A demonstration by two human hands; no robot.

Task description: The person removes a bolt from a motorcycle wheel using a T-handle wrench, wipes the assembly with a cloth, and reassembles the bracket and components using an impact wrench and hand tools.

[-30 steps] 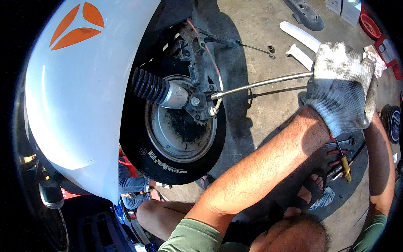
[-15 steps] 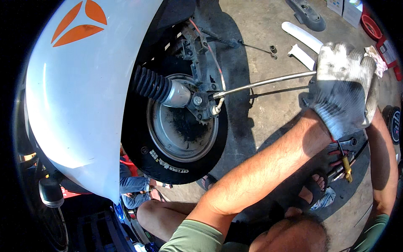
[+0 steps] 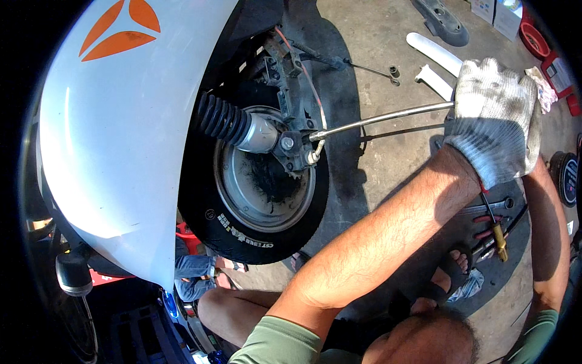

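Gripping the long wrench (image 3: 379, 118), hands (image 3: 494, 118) hold it pointing left at the wheel hub (image 3: 294, 145).

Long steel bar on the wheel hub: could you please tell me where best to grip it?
Grip the bar at its free outer end, from above, as the gloved left hand does. It is thin and round, so fingers wrap it; its other end sits on the hub nut.

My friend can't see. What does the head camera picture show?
A hand in a white knit work glove grips a long silver metal wrench handle reaching to the axle of a black scooter wheel under a white body panel. Tools lie on the concrete floor.
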